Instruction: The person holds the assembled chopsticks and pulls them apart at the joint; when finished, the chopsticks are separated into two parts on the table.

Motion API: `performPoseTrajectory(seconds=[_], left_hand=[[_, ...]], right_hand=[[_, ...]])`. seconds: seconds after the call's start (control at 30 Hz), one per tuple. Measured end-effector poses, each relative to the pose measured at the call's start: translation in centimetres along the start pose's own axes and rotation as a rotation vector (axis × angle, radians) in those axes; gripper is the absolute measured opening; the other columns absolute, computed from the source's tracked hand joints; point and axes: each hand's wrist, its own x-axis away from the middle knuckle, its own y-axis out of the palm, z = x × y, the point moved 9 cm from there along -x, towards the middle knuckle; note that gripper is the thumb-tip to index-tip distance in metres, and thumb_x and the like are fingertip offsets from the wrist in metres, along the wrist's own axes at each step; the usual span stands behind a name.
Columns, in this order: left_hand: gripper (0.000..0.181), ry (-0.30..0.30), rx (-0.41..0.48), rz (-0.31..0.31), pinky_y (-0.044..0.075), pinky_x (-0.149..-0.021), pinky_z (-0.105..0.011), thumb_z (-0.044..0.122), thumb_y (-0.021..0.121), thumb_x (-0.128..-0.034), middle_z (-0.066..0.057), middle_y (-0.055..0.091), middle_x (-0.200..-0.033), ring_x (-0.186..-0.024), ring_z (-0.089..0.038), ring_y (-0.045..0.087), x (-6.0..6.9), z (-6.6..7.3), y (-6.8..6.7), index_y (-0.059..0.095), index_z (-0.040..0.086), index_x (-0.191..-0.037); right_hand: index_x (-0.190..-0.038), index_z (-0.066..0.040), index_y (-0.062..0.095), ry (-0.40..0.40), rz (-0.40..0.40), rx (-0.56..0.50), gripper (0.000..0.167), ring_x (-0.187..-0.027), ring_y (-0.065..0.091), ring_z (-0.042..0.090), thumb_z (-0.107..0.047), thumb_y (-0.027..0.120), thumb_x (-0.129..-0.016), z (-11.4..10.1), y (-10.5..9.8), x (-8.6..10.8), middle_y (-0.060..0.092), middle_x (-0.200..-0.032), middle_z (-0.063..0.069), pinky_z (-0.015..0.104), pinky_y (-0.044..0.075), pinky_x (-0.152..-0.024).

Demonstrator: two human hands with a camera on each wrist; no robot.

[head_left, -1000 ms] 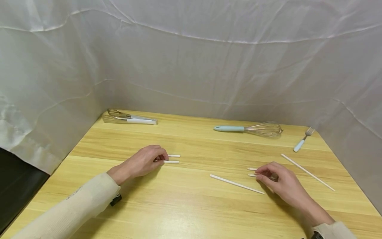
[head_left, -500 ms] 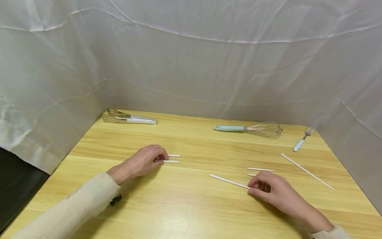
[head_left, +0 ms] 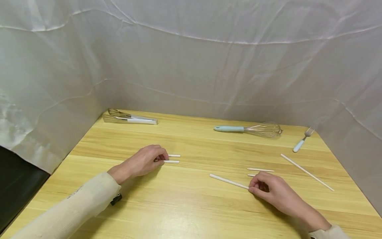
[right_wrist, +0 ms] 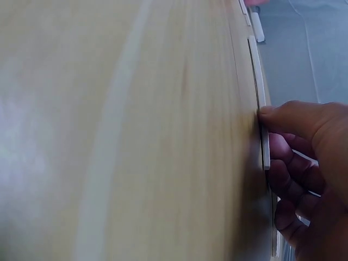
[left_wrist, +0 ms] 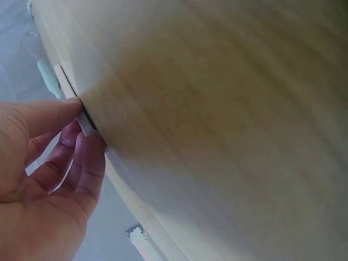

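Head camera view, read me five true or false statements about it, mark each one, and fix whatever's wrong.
1. The whisk lies farther from the person than both hands. True.
2. The right hand holds the fork. False: it pinches a white stick.
3. The left hand touches another white stick. True.
4. The tongs lie right of the fork. False: they lie left of it.
5. Neither hand touches the whisk. True.

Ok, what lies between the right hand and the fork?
One long white stick, lying slantwise on the wood; the head view shows it between the right hand and the fork.
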Motion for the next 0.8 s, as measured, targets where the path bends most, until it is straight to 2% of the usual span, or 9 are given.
performPoseTrajectory(seconds=[0.3, 0.6, 0.8], left_hand=[[0.014, -0.024, 0.01, -0.017, 0.061, -0.088, -0.031, 0.002, 0.074, -0.1012, 0.003, 0.073, -0.105, -0.096, -0.009, 0.068, 0.1, -0.2, 0.1, 0.078, 0.011, -0.111], [0.013, -0.043, 0.026, -0.027, 0.061, -0.089, -0.032, 0.003, 0.075, -0.1012, 0.003, 0.073, -0.106, -0.098, -0.01, 0.068, 0.1, -0.2, 0.0, 0.077, 0.012, -0.111], [0.017, -0.018, -0.019, 0.022, 0.06, -0.095, -0.041, 0.009, 0.076, -0.1019, 0.0, 0.075, -0.112, -0.107, -0.019, 0.07, -0.2, 0.8, -0.8, 0.075, 0.011, -0.119]], right_hand=[[-0.098, -0.026, 0.069, 0.036, -0.025, -0.041, 0.013, -0.077, 0.053, -0.002, -0.018, 0.077, -0.103, 0.1, 0.4, -0.3, 0.06, -0.085, -0.017, 0.021, 0.047, -0.066], [-0.103, -0.024, 0.068, -0.07, 0.026, -0.057, 0.011, -0.073, 0.05, -0.003, -0.014, 0.073, -0.105, -1.4, 0.0, -0.7, 0.058, -0.084, -0.017, 0.02, 0.043, -0.062], [-0.104, -0.021, 0.067, -0.136, 0.055, -0.07, 0.008, -0.07, 0.048, -0.003, -0.015, 0.072, -0.106, -2.9, -0.4, -1.0, 0.058, -0.082, -0.015, 0.019, 0.043, -0.061]])
